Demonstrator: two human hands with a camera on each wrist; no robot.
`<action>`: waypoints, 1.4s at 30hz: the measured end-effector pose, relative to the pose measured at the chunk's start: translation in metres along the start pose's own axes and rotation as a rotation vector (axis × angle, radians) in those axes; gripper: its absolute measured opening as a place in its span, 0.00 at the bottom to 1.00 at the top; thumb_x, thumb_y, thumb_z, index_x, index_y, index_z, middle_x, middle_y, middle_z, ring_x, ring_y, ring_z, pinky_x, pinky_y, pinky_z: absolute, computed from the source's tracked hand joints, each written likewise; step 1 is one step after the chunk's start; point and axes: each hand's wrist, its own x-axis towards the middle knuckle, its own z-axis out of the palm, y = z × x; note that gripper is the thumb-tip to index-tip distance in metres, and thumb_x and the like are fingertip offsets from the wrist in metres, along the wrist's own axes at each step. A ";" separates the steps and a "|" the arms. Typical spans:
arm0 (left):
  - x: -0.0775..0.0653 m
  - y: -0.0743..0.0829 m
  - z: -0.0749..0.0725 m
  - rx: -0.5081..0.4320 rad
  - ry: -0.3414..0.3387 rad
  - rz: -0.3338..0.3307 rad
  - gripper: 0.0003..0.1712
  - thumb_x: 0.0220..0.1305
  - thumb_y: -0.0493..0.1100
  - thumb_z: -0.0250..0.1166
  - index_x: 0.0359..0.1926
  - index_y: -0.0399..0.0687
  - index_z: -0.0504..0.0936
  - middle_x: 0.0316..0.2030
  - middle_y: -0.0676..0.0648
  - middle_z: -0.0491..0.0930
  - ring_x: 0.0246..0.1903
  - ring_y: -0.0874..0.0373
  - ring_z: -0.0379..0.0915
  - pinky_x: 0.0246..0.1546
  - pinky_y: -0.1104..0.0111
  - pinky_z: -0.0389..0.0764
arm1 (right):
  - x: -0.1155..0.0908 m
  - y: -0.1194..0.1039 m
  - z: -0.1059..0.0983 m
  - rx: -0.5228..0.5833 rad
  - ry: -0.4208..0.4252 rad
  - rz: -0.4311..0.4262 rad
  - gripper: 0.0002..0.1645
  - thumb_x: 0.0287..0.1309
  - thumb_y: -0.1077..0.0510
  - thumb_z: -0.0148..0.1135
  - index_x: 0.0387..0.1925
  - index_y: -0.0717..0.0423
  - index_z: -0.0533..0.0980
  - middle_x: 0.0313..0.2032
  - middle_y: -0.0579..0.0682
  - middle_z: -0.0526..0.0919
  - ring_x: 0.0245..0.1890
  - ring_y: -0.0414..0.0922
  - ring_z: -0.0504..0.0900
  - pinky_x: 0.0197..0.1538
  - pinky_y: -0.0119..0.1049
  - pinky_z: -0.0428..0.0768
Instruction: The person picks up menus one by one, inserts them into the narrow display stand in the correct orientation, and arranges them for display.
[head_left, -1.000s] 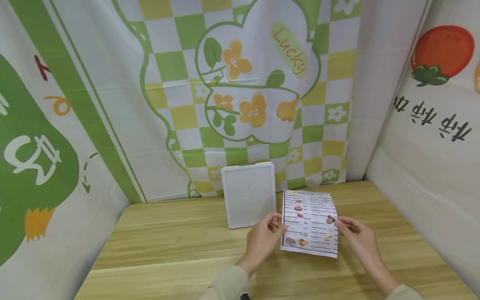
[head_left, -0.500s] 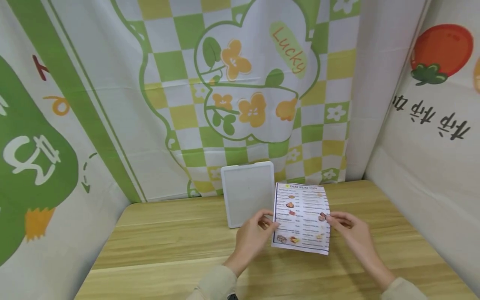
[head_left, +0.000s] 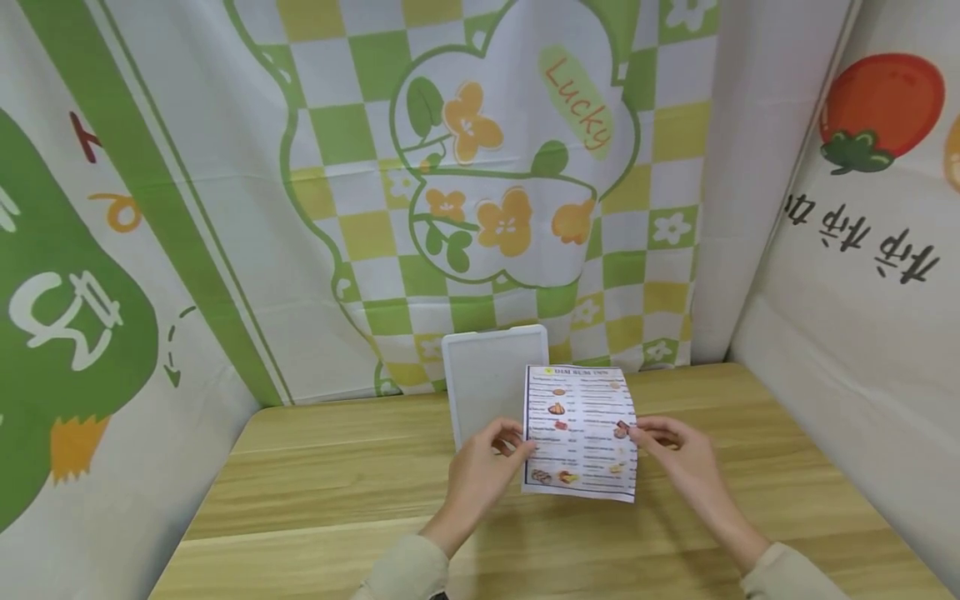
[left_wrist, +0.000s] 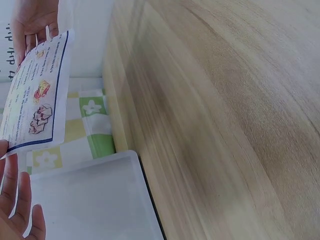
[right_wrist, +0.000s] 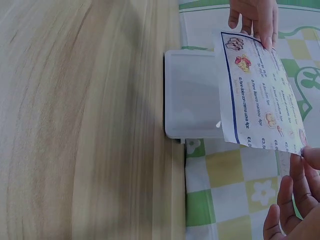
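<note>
Menu sheet (head_left: 580, 432) farther left, higher

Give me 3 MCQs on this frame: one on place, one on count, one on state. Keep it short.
1. Where does the white frame stand?
A. upright at the table's far edge, against the cloth backdrop
B. flat at the near edge
C. on the floor

2. How many hands hold the menu sheet?
A. none
B. one
C. two

3. What state is the menu sheet in?
A. lying flat on the table
B. held up, printed side towards the person
C. crumpled into a ball

Key:
1 A, it stands behind the sheet, at the backdrop.
2 C, the left hand pinches the left edge and the right hand the right edge.
3 B, the head view shows its print facing the camera, clear of the table.
</note>
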 end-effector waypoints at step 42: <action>-0.007 -0.004 -0.066 0.129 0.053 0.029 0.12 0.61 0.48 0.71 0.45 0.55 0.81 0.30 0.61 0.81 0.31 0.64 0.75 0.25 0.70 0.72 | 0.015 -0.049 0.043 0.050 -0.074 -0.118 0.20 0.60 0.53 0.69 0.50 0.60 0.81 0.38 0.53 0.87 0.39 0.44 0.81 0.46 0.37 0.76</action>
